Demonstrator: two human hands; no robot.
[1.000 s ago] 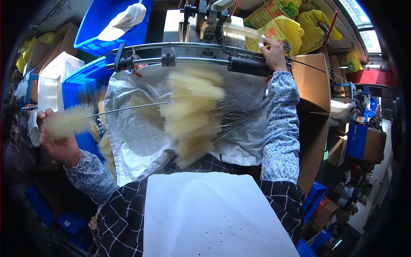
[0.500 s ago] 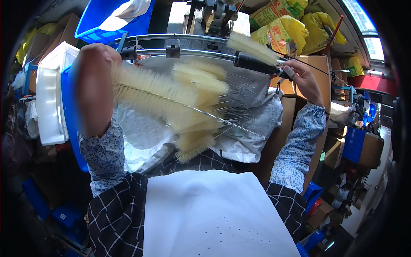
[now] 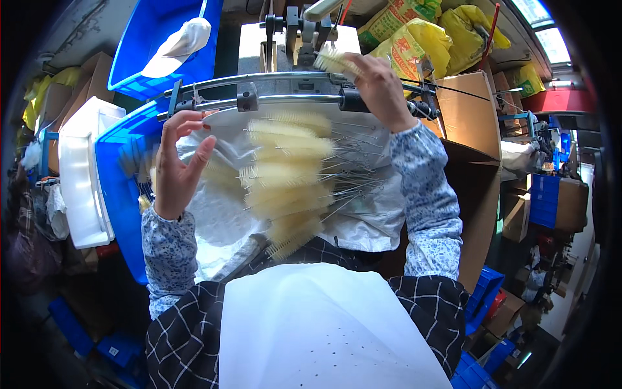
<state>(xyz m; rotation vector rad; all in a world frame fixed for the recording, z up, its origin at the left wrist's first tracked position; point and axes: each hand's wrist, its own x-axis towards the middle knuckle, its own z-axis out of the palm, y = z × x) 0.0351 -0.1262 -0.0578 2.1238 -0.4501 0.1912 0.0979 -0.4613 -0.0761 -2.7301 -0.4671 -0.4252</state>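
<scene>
My left hand [image 3: 178,162] is raised beside the blue bin, thumb and fingers apart, holding nothing. At the edge of that bin [image 3: 116,194], pale bristles and thin wires show, partly motion-blurred. My right hand [image 3: 383,91] is above the black roller [image 3: 352,100] on the metal rod, its fingers closed around a cream bristle brush [image 3: 334,61]. Part of this brush is hidden by the hand. In front of me, a pile of cream twisted-wire brushes [image 3: 285,175] lies on a white woven sack [image 3: 223,214], wire stems pointing right.
Curved-looking metal rails [image 3: 285,100] with clamp collars cross ahead of me. Behind them stands a machine [image 3: 298,32]. Another blue bin holding a white cloth-like item [image 3: 181,48] is at back left. A cardboard box [image 3: 470,117] stands right, with yellow bags [image 3: 418,48] behind.
The long brush near my left hand is gone from above the pile, and that hand has opened. My right hand has moved left from the roller's end to the small brush.
</scene>
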